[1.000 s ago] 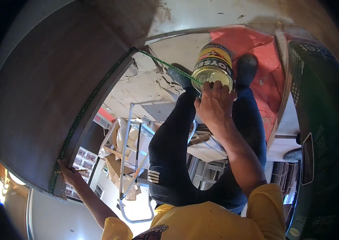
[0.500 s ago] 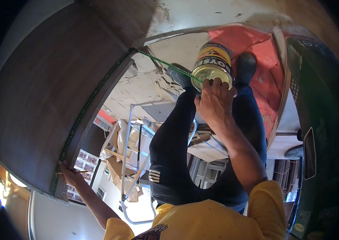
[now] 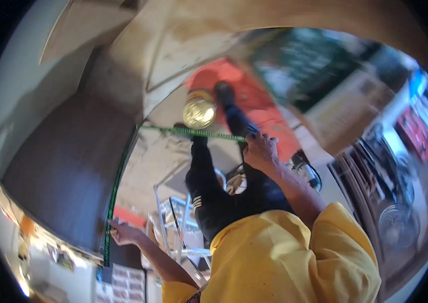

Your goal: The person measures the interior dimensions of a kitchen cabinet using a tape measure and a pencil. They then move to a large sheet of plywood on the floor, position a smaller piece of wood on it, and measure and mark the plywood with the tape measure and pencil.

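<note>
A dark brown wood panel [image 3: 65,166] stands on the left, and a green tape measure [image 3: 194,132] runs along its near edge. From the panel's upper corner the tape stretches across to the right, in front of my legs. My left hand [image 3: 125,233] is at the panel's lower edge, closed, its fingers pinching a thin yellowish pencil [image 3: 113,232] beside the tape. My right hand [image 3: 261,151] is closed on the other stretch of the tape, over my thigh. A round can with a shiny gold top [image 3: 199,113] stands between my feet, behind the tape.
A red sheet [image 3: 274,121] lies on the floor under my right foot. A metal stepladder [image 3: 166,212] stands behind my legs. Dark boards [image 3: 360,177] and a red case [image 3: 415,132] are at the right. Pale boarding [image 3: 183,45] spans the top.
My view has swung, shifting the panel and can. My right hand has moved away from the can to the right, pulling the tape along. My left hand stays at the panel edge.
</note>
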